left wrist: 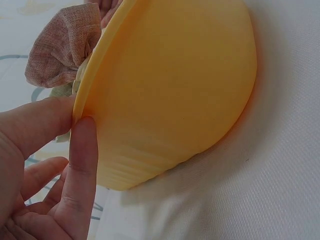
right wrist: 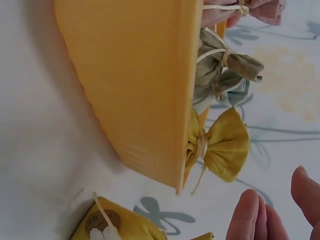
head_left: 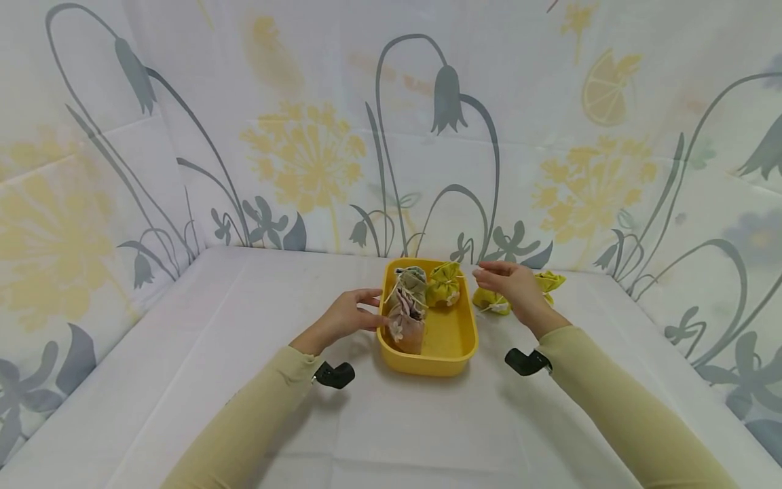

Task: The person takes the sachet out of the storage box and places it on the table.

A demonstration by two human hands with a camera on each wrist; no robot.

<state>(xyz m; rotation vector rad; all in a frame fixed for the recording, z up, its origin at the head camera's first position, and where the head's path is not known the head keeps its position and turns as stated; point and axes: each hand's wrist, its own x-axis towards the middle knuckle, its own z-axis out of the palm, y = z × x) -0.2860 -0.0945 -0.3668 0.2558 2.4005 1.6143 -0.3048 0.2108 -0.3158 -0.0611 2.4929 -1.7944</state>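
There's the yellow tub [head_left: 449,339], middle of the head view on the white-covered desk [head_left: 427,435], pink and grey-green pouches [head_left: 405,324] down its left side, a yellow pouch [head_left: 443,288] at its upper right; the left grip [head_left: 343,314] pinches the left rim, the right grip [head_left: 512,286] hangs by the right rim, fingers and thumb parted, nothing between, more yellow cloth [head_left: 492,303] partly hidden behind it

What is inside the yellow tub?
Inside the tub are at least a pink bag, a grey-green bag, a blue-grey bag and a yellow bag. Some of its floor shows; the floor under the bags, and what they hold, is covered.
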